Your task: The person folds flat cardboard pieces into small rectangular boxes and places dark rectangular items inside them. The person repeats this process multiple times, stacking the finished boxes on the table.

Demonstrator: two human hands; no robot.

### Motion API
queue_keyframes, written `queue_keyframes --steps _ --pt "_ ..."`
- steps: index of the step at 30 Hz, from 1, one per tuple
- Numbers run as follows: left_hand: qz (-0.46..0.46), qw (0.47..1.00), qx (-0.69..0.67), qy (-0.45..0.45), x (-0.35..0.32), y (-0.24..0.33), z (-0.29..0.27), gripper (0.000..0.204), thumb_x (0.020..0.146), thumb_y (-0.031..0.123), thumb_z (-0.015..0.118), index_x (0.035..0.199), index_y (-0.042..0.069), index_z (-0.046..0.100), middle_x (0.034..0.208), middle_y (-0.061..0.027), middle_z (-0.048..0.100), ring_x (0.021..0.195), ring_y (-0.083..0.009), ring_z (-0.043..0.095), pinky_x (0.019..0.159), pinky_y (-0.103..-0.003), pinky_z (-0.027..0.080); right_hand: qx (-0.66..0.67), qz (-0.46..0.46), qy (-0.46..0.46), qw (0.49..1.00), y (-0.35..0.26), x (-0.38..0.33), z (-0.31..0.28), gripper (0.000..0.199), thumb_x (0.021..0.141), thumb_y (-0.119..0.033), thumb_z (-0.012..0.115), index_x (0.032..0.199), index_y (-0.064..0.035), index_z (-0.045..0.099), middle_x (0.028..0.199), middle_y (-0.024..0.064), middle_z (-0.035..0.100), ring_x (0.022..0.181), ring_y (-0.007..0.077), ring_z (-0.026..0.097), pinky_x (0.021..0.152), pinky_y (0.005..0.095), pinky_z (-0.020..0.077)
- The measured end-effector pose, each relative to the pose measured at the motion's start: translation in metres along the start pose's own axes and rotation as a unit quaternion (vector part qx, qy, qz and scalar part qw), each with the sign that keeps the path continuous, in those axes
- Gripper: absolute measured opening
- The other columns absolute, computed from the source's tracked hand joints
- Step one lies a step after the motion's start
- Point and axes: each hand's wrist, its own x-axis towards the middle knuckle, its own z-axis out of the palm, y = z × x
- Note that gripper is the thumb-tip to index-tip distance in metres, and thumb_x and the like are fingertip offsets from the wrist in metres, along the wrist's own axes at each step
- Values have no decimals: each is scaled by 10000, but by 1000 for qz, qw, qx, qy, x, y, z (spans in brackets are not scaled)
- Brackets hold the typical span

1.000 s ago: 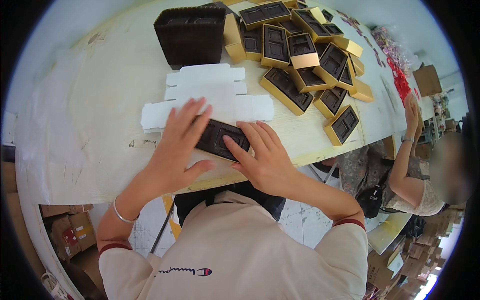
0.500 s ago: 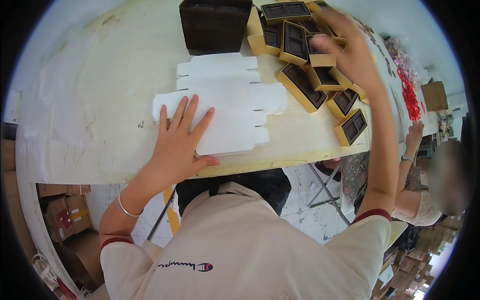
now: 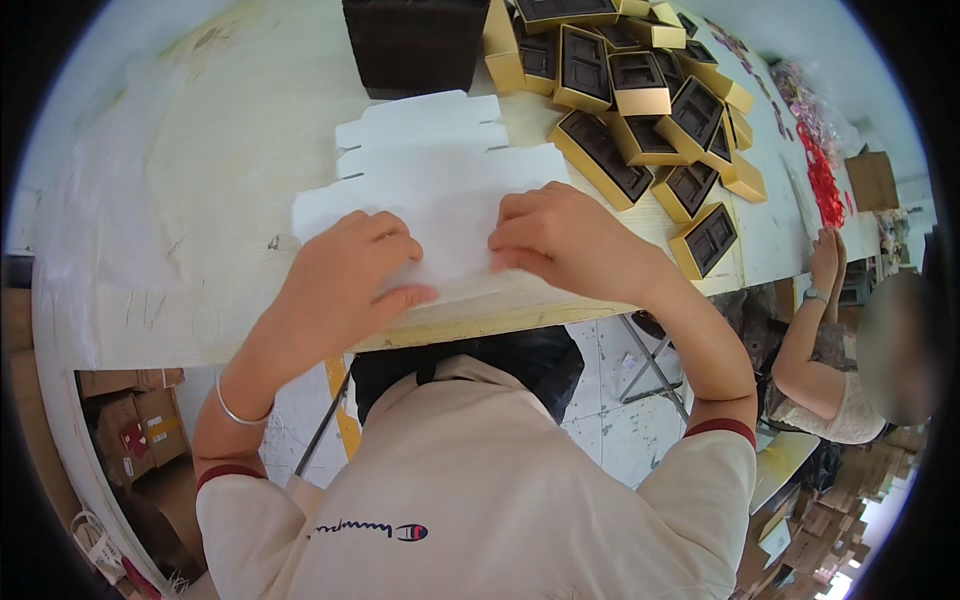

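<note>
Both hands, left hand (image 3: pixel 345 275) and right hand (image 3: pixel 560 240), curl onto the flat white box blank (image 3: pixel 440 195) (fingers bent, pressing). Gold boxes (image 3: pixel 640 110) lie beyond the right hand.

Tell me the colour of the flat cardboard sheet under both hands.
White; the flat cardboard sheet shows clearly in the head view.

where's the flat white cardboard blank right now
In the head view the flat white cardboard blank lies on the table near its front edge, under both hands, left of the gold boxes.
</note>
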Motion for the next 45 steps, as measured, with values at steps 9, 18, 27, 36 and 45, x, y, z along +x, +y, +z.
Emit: queue_keyframes --steps 9,18,27,36,45 --pt "40 972 145 180 25 -23 31 132 804 74 665 930 64 624 931 -58 582 849 -252 547 714 -326 473 -222 -101 196 950 3 10 31 172 792 -110 629 956 -62 605 907 87 540 879 224 540 783 330 433" --pt "50 988 58 136 19 -19 23 137 792 114 690 898 56 625 897 -61 566 808 -248 543 693 -358 462 -273 -145 128 942 8 12 36 175 685 -78 620 846 -12 598 836 74 502 797 216 508 735 312 427" --pt "-114 993 35 -9 51 -36 16 103 853 128 630 885 32 647 903 -65 586 796 -267 558 700 -375 457 -62 52 8 997 20 53 14 106 858 -110 590 838 -8 611 799 151 617 779 344 598 687 427 473" --pt "31 941 -28 335 4 -3 5 710 794 325 752 1360 103 384 1249 -158 461 1088 -307 506 877 -386 462 7 86 281 956 -44 19 -1 76 815 -96 638 795 -28 610 729 129 587 673 331 586 603 422 463" --pt "-57 876 -419 232 28 -10 18 693 852 -25 501 1469 117 218 1345 -142 444 1165 -225 494 993 -339 400 51 -98 233 966 -68 3 30 433 776 -291 720 1100 -20 625 1188 198 546 1041 363 545 880 440 429"
